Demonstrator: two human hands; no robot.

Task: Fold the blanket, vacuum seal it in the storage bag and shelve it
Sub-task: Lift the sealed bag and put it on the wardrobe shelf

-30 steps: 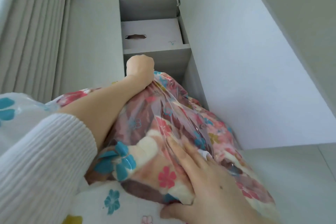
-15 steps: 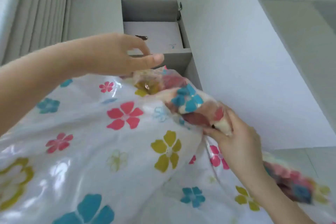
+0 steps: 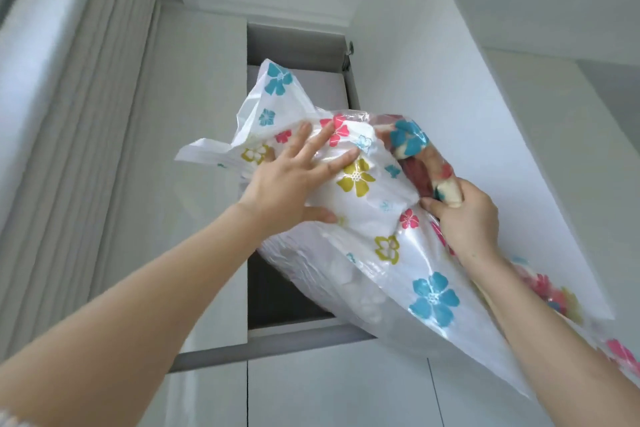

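Observation:
The white storage bag [image 3: 384, 218], printed with blue, red and yellow flowers, is raised overhead at the mouth of a high open cupboard shelf [image 3: 277, 333]. The floral blanket [image 3: 412, 149] shows through the bag's clear side at its upper right. My left hand [image 3: 294, 177] lies flat on the bag's white face with fingers spread. My right hand [image 3: 464, 218] grips the bag's right side, fingers curled around a fold of bag and blanket. The bag's lower part trails down past my right forearm.
The shelf opening sits between a grey cupboard panel [image 3: 194, 184] on the left and a white open door [image 3: 450, 114] on the right. A white box [image 3: 322, 87] stands on the shelf above. Pleated curtains [image 3: 69, 149] hang at far left. Closed cupboard doors [image 3: 329, 392] lie below.
The bag has risen from close below me up to the shelf opening. My left hand dropped from above the bag onto its face. My right hand keeps its grip.

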